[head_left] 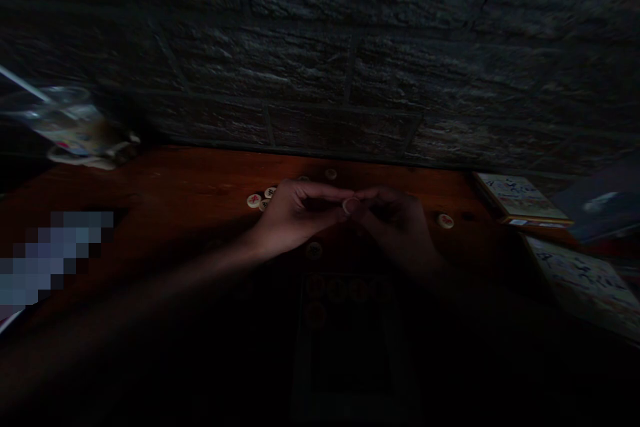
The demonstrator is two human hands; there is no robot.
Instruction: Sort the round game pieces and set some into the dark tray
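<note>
Across the reddish-brown wooden table (200,173), a dim rectangular tray (301,353) holds round, red-marked pieces (315,315); above the table, the left hand (285,217) and right hand (400,220) pinch a small pale round disc (349,206), fingertips closed on it, seemingly to steady it

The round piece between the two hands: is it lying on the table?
No, the round piece is held up by the fingertips of the left hand and right hand.
</note>
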